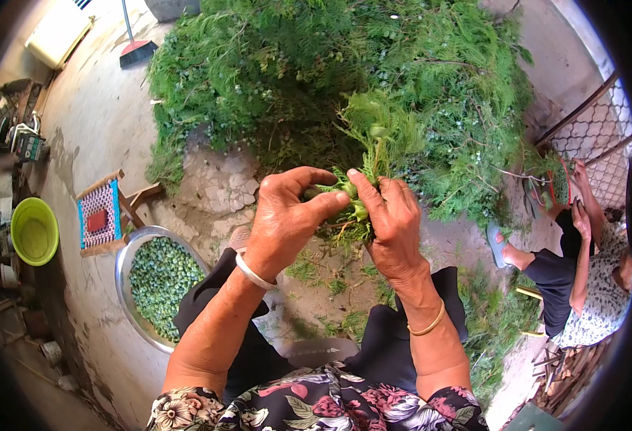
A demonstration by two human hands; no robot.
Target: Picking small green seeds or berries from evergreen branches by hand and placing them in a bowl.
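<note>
My right hand [396, 223] grips a leafy conifer sprig [383, 156], its scale-like foliage pointing away from me. Small green cones [351, 189] sit on the sprig between my two hands. Against these cones rests the thumb of my left hand [294, 210], its index finger curled above with a gap between. Something small and dark shows inside that hand, too hidden to tell. Beyond my hands rises a large heap of cut conifer branches [294, 81]. To my left stands a wide metal basin [123, 301] with many loose green cones [165, 285] in it.
A low stool with a woven seat [100, 215] stands beyond the basin. Farther left are a lime-green plastic tub [34, 231] and a broom [137, 53]. At right another person [590, 291] sits near a wire-mesh panel [590, 140]. Sticks [574, 372] lie at lower right.
</note>
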